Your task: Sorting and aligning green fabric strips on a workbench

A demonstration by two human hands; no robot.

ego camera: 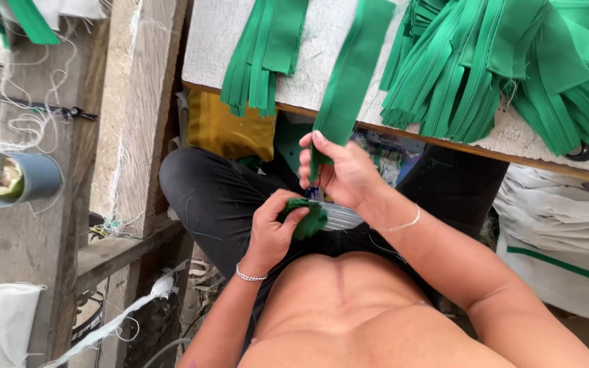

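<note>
Presently, findings as seen from my head view:

Right hand (345,174): my grip is pinched on a green strip (349,75), held near its lower end; the fingers wrap the strip's edge.

Strip: it runs up from my right hand and over the edge of the bench (308,48), its upper part lying flat on the pale top.

Left hand (274,228): my grip is closed on a bunched green wad (308,221), held over my lap against a clear plastic item (339,217); what that item is, I cannot tell.

Hands: close together, just in front of my waist, the right a little above the left.

Bench stock: a small bundle (264,51) of green strips hangs over the front edge to the left; a large pile (506,68) lies to the right, spilling toward the edge.

Surroundings: a grey can (15,178) sits well apart at far left; white sacking (567,238) is stacked below the bench at right.

Risk, strip: in my judgement a sharp pull could drag it crooked across the bench or slide it off altogether, as nothing weighs it down.

Risk, pile: the strip lies near the large pile, so a tug may snag loose ends and pull neighbours over the edge.

Risk, wad: my left grip covers it only in part; slackening could drop it to the lap.
</note>
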